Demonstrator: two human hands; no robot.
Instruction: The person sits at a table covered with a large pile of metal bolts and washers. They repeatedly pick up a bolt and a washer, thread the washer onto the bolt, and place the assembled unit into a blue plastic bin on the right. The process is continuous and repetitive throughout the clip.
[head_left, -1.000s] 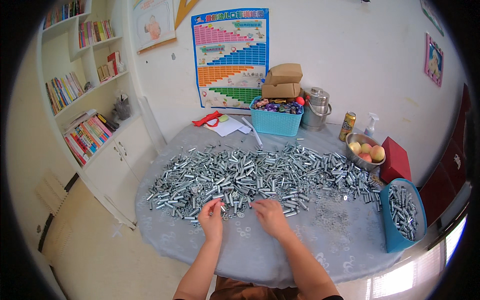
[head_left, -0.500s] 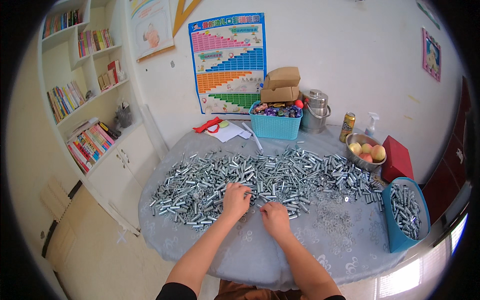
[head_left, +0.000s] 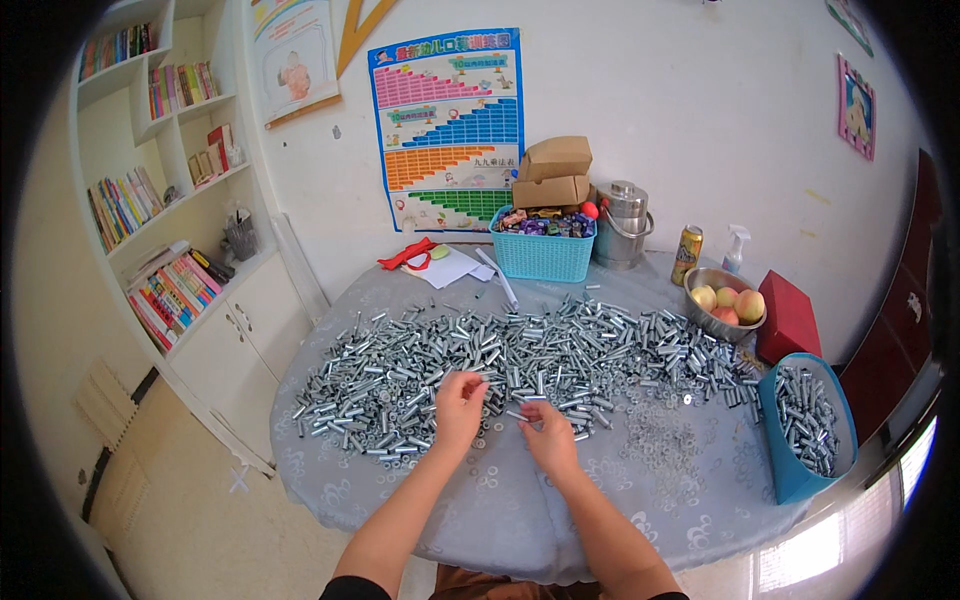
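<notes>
A wide heap of silver metal bolts and sleeves (head_left: pixel 400 365) covers the middle of the table, with small washers among them. At its near edge, my left hand (head_left: pixel 461 405) is closed in a pinch, thumb and forefinger together; whatever they hold is too small to make out. Just to the right, my right hand (head_left: pixel 550 438) pinches a slim silver bolt (head_left: pixel 516 415) that sticks out leftward from its fingertips. The two hands are apart, a short gap between them. A patch of loose washers (head_left: pixel 660 445) lies to the right of my right hand.
At the table's right edge stands a blue bin (head_left: pixel 790 480) of metal pieces. Behind it are a red box (head_left: pixel 790 315), a steel bowl (head_left: pixel 735 325) of fruit and a can (head_left: pixel 687 254). A turquoise basket (head_left: pixel 543 257) and a steel pot (head_left: pixel 622 235) stand at the back.
My right hand's fingers have lifted and spread a little, and the bolt in them shows more plainly. My left hand has turned slightly. The whole view has shifted a little.
</notes>
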